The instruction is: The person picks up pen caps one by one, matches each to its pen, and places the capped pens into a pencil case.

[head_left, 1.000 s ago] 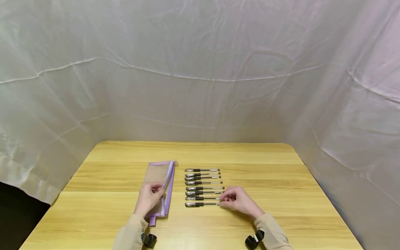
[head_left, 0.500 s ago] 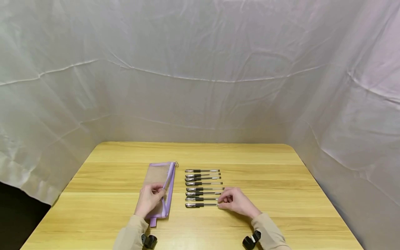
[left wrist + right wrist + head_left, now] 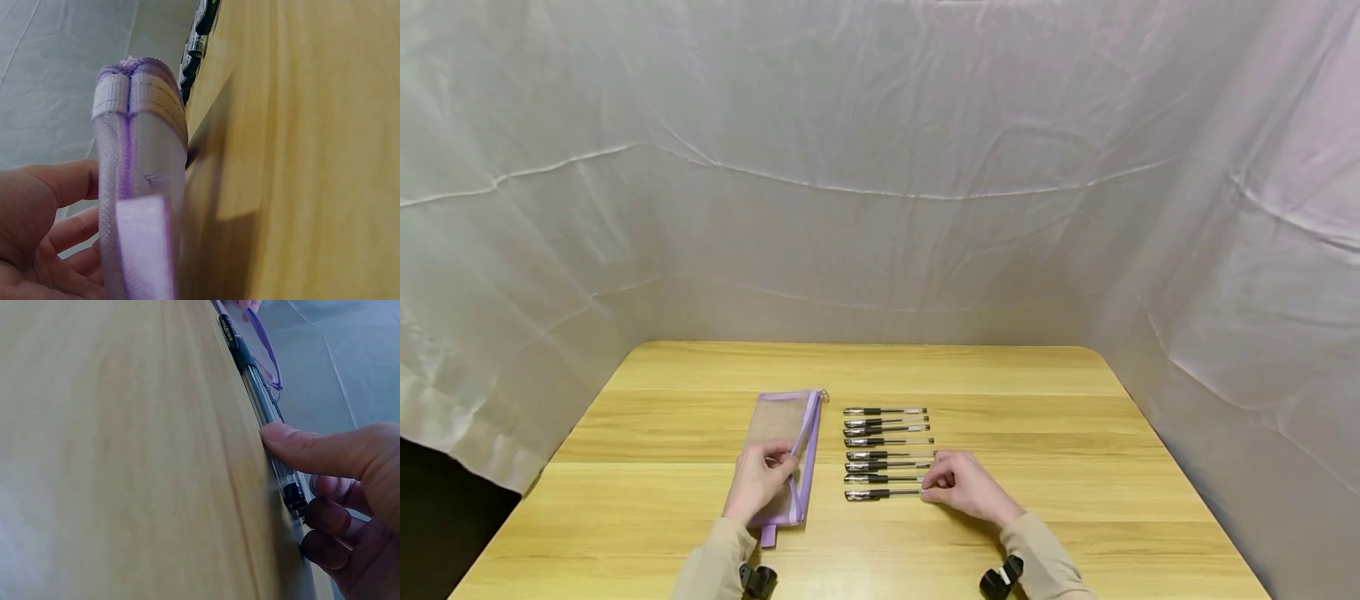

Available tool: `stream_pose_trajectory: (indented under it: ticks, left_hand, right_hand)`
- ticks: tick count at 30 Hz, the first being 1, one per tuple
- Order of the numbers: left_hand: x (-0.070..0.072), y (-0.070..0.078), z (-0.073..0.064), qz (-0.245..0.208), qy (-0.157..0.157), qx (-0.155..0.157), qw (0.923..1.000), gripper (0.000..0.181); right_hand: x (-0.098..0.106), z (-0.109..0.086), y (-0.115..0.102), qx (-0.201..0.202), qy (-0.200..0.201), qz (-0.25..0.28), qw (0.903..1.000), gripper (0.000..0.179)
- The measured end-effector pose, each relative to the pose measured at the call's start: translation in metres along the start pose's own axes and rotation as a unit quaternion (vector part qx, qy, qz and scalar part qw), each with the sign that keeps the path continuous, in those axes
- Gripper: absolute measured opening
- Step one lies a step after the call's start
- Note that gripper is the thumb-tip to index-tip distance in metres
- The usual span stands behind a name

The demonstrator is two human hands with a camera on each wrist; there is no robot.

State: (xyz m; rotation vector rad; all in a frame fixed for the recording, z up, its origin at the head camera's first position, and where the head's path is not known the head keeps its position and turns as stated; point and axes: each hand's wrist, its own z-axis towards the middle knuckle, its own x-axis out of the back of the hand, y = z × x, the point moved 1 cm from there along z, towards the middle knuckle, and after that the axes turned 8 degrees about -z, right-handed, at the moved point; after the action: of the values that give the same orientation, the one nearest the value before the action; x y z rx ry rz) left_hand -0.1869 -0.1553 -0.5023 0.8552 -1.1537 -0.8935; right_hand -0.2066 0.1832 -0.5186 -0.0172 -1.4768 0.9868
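Note:
A purple-edged mesh pencil pouch (image 3: 777,412) lies left of the middle on the table, its zipped side parted along the right edge. My left hand (image 3: 756,483) rests over it and pinches one lip of that opening. In the left wrist view, the pouch end (image 3: 150,137) with its purple tab (image 3: 145,244) stands beside the fingers. My right hand (image 3: 970,487) pinches the clear rear end of the nearest gel pen (image 3: 868,495). The right wrist view shows my thumb on the barrel of this black-capped pen (image 3: 236,347), which appears to lie along the table.
Several similar gel pens (image 3: 867,442) lie in a column beyond the held one, caps to the left. A metal ring (image 3: 825,396) hangs at the pouch's far corner. Pale cloth (image 3: 880,250) surrounds the wooden table (image 3: 1037,400).
My right hand has slid slightly left along the nearest pen, its fingers closer in on the barrel. The left hand keeps its hold on the pouch lip.

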Motion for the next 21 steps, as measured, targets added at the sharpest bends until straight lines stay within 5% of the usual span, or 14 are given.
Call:
stream_pose_trajectory:
  ticks: [4, 11, 21]
  left_hand:
    - [-0.0006, -0.0022, -0.0016, -0.004, 0.007, -0.040, 0.9992, 0.020]
    - [0.0002, 0.0000, 0.0012, 0.008, -0.009, 0.026, 0.9996, 0.019]
    - [-0.0003, 0.0007, 0.0018, 0.009, -0.012, 0.038, 0.9991, 0.019]
  right_hand:
    - [0.0000, -0.0011, 0.0003, 0.000, 0.004, 0.000, 1.0000, 0.005]
    - [0.0022, -0.0033, -0.0009, 0.017, 0.007, 0.003, 0.9998, 0.006]
    - [0.0078, -0.0051, -0.0053, -0.010, -0.019, 0.011, 0.9997, 0.003]
